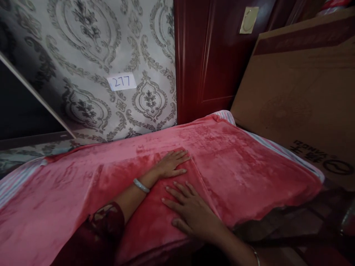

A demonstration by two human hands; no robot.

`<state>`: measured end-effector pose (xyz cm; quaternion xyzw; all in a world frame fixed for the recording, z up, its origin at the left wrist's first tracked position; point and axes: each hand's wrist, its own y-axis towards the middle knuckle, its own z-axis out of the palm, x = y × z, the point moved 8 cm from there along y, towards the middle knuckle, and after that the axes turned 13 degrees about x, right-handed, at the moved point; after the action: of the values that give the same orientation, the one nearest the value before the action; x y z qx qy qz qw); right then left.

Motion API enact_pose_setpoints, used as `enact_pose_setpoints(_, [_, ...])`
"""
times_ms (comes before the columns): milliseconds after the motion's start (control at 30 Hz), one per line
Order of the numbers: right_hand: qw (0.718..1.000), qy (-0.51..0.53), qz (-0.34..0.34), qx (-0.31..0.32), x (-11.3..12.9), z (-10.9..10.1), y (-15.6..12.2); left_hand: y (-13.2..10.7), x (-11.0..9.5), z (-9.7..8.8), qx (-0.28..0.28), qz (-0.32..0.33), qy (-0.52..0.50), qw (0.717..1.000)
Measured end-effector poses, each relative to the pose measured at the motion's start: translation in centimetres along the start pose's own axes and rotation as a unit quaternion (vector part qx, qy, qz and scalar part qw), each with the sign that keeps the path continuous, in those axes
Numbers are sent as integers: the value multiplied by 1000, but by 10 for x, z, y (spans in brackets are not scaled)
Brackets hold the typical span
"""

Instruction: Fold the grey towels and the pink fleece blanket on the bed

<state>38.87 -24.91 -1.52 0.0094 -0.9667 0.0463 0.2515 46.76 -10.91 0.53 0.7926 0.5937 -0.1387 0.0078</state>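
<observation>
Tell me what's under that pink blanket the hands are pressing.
A striped cloth peeks out along the edges of the pink plush blanket. What lies beneath the middle, under the left hand and right hand, is covered from view.

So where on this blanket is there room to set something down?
The pink plush blanket has free room right of the right hand, up to the cardboard box, and along the wallpapered panel. It is crowded at the fold, under the left hand.
</observation>
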Motion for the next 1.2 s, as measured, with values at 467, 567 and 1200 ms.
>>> enact_pose_setpoints(467, [995, -97, 10, -15, 4, -4, -1, -17, -9, -14, 7, -27, 69, 997])
enact_pose_setpoints(567, [996, -93, 7, -5, 18, -14, 1, -52, 6, -30, 4, -70, 48, 996])
enact_pose_setpoints(1200, [982, -74, -161, 70, 76, 20, 59, -103, 56, 13, -34, -108, 30, 993])
